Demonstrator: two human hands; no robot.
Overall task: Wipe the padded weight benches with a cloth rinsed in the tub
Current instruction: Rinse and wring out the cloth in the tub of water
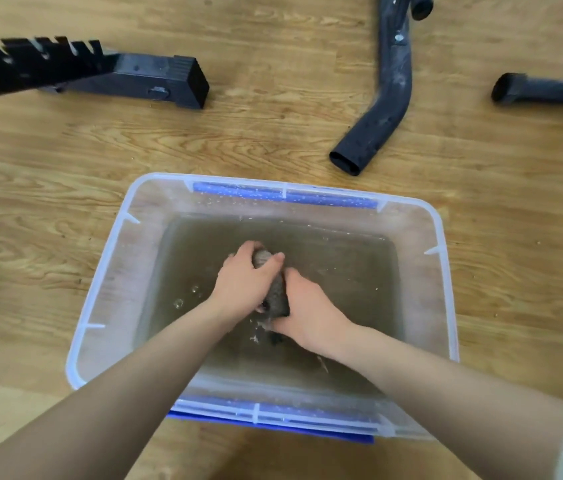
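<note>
A clear plastic tub (107,271) with blue handles stands on the wooden floor, part full of murky brownish water. Over the water, both hands grip a grey wet cloth (278,284) twisted into a roll. My left hand (243,284) wraps the far end of it, my right hand (307,315) wraps the near end. Drops and small splashes show on the water under the cloth. No bench padding is in view, only black frame parts.
A black bench frame foot with a notched rail (127,76) lies at the upper left. A bent black tube leg (382,98) lies at the upper right, and another capped black leg (536,90) at the far right. Wooden floor surrounds the tub.
</note>
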